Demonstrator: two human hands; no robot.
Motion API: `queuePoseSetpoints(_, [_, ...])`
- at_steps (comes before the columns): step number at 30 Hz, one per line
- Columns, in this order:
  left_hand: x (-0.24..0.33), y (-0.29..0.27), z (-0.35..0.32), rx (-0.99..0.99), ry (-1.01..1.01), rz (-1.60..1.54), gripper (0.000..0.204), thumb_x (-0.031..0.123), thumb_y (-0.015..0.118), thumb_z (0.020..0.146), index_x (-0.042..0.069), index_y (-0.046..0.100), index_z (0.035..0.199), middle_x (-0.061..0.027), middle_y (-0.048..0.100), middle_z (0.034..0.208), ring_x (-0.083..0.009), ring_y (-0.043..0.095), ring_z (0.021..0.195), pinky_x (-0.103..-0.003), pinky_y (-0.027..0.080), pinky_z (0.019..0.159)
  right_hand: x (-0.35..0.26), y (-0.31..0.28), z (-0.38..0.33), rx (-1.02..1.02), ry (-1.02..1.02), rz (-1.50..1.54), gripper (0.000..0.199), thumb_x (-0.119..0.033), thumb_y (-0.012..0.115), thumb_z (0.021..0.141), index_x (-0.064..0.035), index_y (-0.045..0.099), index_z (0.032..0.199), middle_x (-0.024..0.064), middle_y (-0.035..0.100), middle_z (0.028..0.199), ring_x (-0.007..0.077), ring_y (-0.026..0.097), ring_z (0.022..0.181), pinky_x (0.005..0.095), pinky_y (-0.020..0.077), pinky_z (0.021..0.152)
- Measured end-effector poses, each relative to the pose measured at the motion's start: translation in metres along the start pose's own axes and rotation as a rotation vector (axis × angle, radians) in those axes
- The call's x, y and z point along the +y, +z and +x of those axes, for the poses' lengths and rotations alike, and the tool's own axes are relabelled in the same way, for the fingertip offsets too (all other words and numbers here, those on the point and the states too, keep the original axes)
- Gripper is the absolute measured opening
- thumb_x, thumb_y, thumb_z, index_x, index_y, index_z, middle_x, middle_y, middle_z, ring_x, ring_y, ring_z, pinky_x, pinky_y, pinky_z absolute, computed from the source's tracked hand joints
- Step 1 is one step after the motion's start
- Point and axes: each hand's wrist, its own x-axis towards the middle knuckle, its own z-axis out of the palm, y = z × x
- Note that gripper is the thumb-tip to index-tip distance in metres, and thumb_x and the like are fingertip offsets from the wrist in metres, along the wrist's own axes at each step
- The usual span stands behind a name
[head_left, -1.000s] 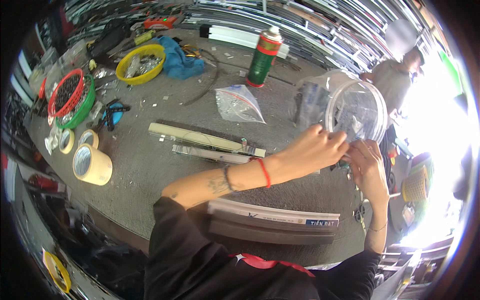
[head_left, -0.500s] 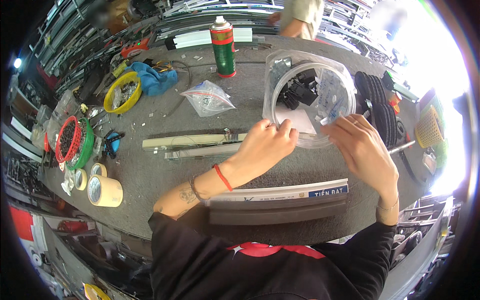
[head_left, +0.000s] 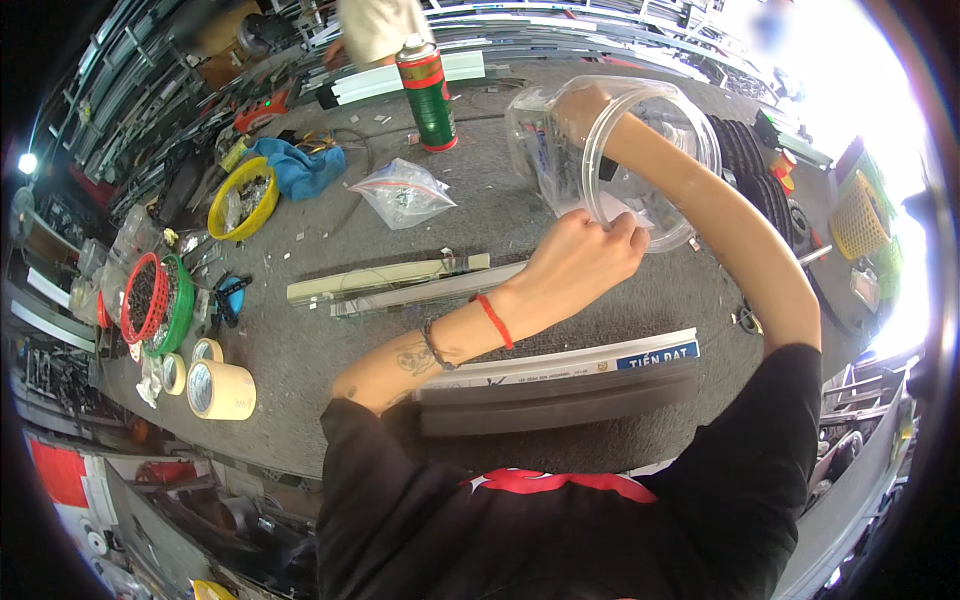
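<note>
A large clear plastic jar [head_left: 545,165] lies tipped on the table, its round mouth facing me. My left hand [head_left: 590,250] pinches the lower edge of that rim, fingers closed. Through the mouth goes my right forearm, and my right hand [head_left: 583,112] is deep inside, near the jar's far end. Its fingers are blurred behind the plastic, so what they touch cannot be made out. A white piece of paper or label [head_left: 625,212] shows at the lower part of the jar.
Left of the jar are a spray can [head_left: 428,95], a zip bag [head_left: 405,193], a yellow basket [head_left: 245,200] and tape rolls [head_left: 220,390]. Long profiles [head_left: 400,280] and a dark strip [head_left: 560,400] lie nearer. Black coils [head_left: 765,190] sit at right. Another person [head_left: 385,30] stands behind the table.
My right hand has gone from the jar's rim into its inside. The jar is tipped more toward me, and the black pieces in it are now hidden. The other person has moved left.
</note>
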Motion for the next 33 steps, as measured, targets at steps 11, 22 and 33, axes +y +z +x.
queuePoseSetpoints(11, [0.003, -0.001, 0.002, 0.017, -0.034, -0.014, 0.011, 0.009, 0.064, 0.067, 0.007, 0.054, 0.071, -0.0043, 0.054, 0.07, -0.0138, 0.06, 0.05, -0.024, 0.047, 0.048, 0.005, 0.034, 0.026, 0.077, 0.013, -0.163, 0.022, -0.012, 0.066, 0.072, -0.0025, 0.067, 0.092, 0.0145, 0.067, 0.095, 0.0258, 0.067, 0.089, 0.0339, 0.0546, 0.066])
queuePoseSetpoints(22, [0.01, 0.003, 0.003, -0.043, -0.067, -0.095, 0.015, 0.015, 0.068, 0.073, 0.006, 0.058, 0.081, -0.0044, 0.055, 0.075, -0.0171, 0.061, 0.052, -0.027, 0.048, 0.05, 0.017, 0.049, 0.003, 0.234, 0.026, -0.176, 0.025, -0.012, 0.063, 0.075, -0.0047, 0.063, 0.099, 0.0134, 0.066, 0.093, 0.0251, 0.068, 0.088, 0.0362, 0.0552, 0.07])
queuePoseSetpoints(33, [0.0, 0.0, 0.004, -0.01, -0.087, -0.117, 0.016, 0.024, 0.064, 0.083, 0.009, 0.06, 0.087, -0.0024, 0.056, 0.08, -0.0178, 0.061, 0.054, -0.028, 0.047, 0.052, 0.051, -0.008, -0.092, 0.163, -0.153, 0.399, 0.029, -0.01, 0.061, 0.083, -0.0006, 0.059, 0.11, 0.017, 0.063, 0.105, 0.0352, 0.065, 0.093, 0.0424, 0.0524, 0.079])
